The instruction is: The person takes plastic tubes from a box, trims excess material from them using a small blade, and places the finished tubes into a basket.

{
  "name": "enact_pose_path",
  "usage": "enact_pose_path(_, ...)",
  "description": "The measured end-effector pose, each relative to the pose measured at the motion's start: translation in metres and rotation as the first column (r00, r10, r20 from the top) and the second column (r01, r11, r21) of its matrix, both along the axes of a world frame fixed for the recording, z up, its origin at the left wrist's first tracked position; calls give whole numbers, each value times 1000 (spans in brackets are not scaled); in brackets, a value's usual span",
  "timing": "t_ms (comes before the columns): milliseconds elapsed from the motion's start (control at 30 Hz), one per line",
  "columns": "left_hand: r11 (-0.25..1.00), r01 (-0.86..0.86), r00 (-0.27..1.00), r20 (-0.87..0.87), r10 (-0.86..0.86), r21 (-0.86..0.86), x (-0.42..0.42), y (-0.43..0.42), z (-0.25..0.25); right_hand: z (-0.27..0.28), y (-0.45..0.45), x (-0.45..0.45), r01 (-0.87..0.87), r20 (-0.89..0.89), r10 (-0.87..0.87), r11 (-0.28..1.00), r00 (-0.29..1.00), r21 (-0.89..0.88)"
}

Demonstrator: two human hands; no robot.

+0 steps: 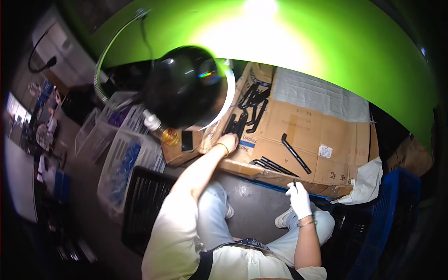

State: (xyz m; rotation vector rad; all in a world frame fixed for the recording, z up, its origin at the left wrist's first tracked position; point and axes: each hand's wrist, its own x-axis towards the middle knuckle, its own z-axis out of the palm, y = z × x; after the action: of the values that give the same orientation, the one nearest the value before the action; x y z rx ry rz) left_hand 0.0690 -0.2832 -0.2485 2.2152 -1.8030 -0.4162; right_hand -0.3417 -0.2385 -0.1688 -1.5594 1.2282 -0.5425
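My left hand is bare, with a yellow band at the wrist. It reaches to the left side of a shallow cardboard box, its fingers closed around the near end of a black bent tube in a pile. My right hand wears a white glove and sits by the box's front edge. Its fingers are pinched together at a small dark thing that I cannot make out. A single black bent tube lies on the cardboard, and several more black tubes lie along the front edge.
A round black lamp head on a bendy arm hangs over the left side. Below it stand a pump bottle and a phone. Clear bins, a black crate and a blue crate flank my legs.
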Motion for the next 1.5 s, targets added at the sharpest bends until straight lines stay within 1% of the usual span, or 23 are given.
enact_pose_path(33, 985, -69, 998, 16, 67, 160, -4, -12, -10, 11, 1, 3, -34, -1, 34, 990, 999, -137)
enact_pose_path(100, 956, -187, 981, 96, 169, 227, -9, -27, -44, 21, -2, 5, -59, -93, 41, 977, 995, -204)
enact_pose_path(133, 911, -313, 945, 187, 270, 269, -28, -28, -29, 26, -3, 7, -49, -89, 33, 982, 995, -184)
enact_pose_path(267, 877, -422, 827, 495, 267, 232, -40, -49, -55, 33, -1, 5, -40, -107, 23, 987, 994, -158)
enact_pose_path(367, 929, -351, 795, 560, 231, 116, -48, -52, -65, 34, 0, 7, -77, -120, 55, 980, 991, -182)
enact_pose_path(467, 862, -471, 822, 449, 350, 190, -47, -57, -69, 33, 1, 8, -89, -146, 65, 982, 987, -169)
enact_pose_path(533, 825, -466, 863, 370, 343, 321, -43, -57, -68, 29, 1, 9, -97, -173, 69, 982, 982, -160)
enact_pose_path(600, 783, -400, 913, 287, 291, 477, -41, -48, -54, 33, 2, 10, -90, -175, 61, 982, 983, -166)
enact_pose_path(700, 768, -285, 958, 184, 218, 574, -41, -40, -46, 25, 1, 14, -88, -180, 50, 974, 982, -208)
enact_pose_path(733, 790, -314, 946, 108, 304, 527, -35, -40, -56, 19, 1, 14, -90, -183, 49, 971, 982, -223)
enact_pose_path(833, 804, -444, 837, -137, 530, 396, -37, -39, -31, 6, -3, 14, -95, -225, 35, 960, 974, -263)
enact_pose_path(867, 830, -450, 809, -243, 535, 331, -39, -34, -19, 2, -4, 13, -92, -242, 26, 959, 970, -267)
enact_pose_path(900, 821, -432, 707, -425, 565, 374, -47, -28, 2, 3, -6, 14, -90, -259, 18, 959, 966, -270)
enact_pose_path(967, 903, -418, 832, -359, 423, 96, -57, -10, 4, 7, -5, 15, -81, -272, 14, 968, 962, -237)
enact_pose_path(1033, 924, -372, 854, -421, 306, -84, -90, 28, 39, 18, -2, 18, -40, -238, 0, 986, 971, -164)
enact_pose_path(1100, 954, -255, 810, -574, 121, -159, -120, 74, 66, 20, 3, 20, -17, -74, -1, 970, 997, -243)
enact_pose_path(1167, 947, -191, 799, -602, -4, -259, -163, 124, 103, 32, 14, 26, -5, 198, 37, 987, 980, -159)
enact_pose_path(1233, 933, -129, 807, -582, -99, -337, -196, 164, 120, 58, 33, 41, 55, 447, -6, 994, 895, -97)
enact_pose_path(1300, 932, -82, 818, -559, -140, -353, -224, 195, 140, 74, 48, 45, 70, 414, -48, 997, 909, -39)
enact_pose_path(1367, 934, -40, 803, -568, -182, -356, -242, 214, 154, 91, 63, 53, 163, 482, -151, 987, 863, 17)
enact_pose_path(1400, 872, -16, 823, -502, -266, -489, -247, 216, 153, 99, 69, 52, 155, 510, -147, 987, 847, 27)
enact_pose_path(1467, 987, -45, 331, -935, -130, -153, -241, 225, 159, 109, 77, 47, 79, 530, -148, 986, 835, 150)
enact_pose_path(1500, 1000, 20, 28, -999, 16, 17, -239, 227, 167, 115, 80, 45, 39, 540, -150, 977, 828, 211)
